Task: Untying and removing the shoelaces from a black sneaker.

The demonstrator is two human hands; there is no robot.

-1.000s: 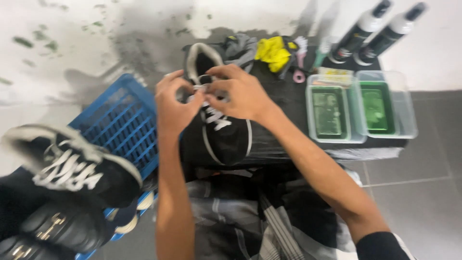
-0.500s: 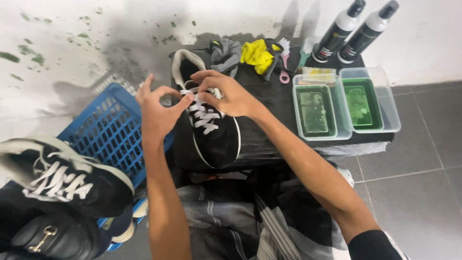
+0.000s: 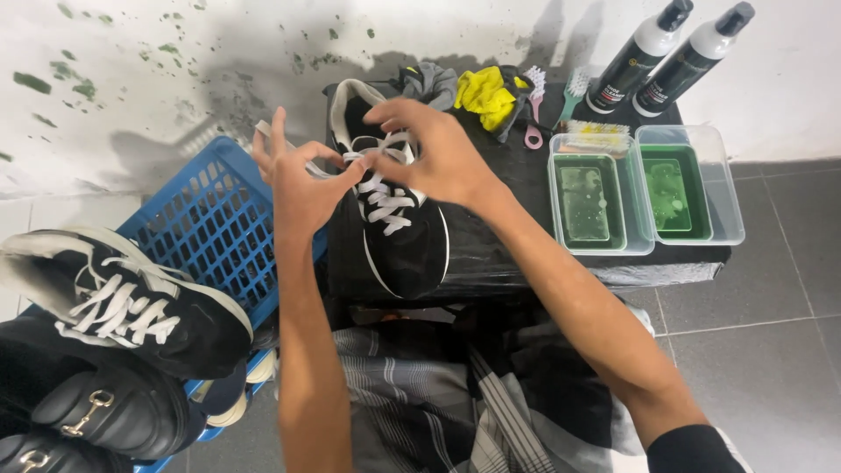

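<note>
A black sneaker with white laces lies on a low black-covered table, its toe toward me. My left hand pinches a strand of the white lace and holds it out to the left of the shoe's collar. My right hand hovers over the top eyelets with its fingers curled around the lace there.
A blue plastic basket at left holds another black sneaker and black loafers. Two clear tubs of green liquid, two spray bottles, brushes and a yellow cloth sit on the table. Grey tile floor at right.
My left hand has pulled the lace outward to the left, away from the shoe. The view has dropped, showing more of the table and my lap.
</note>
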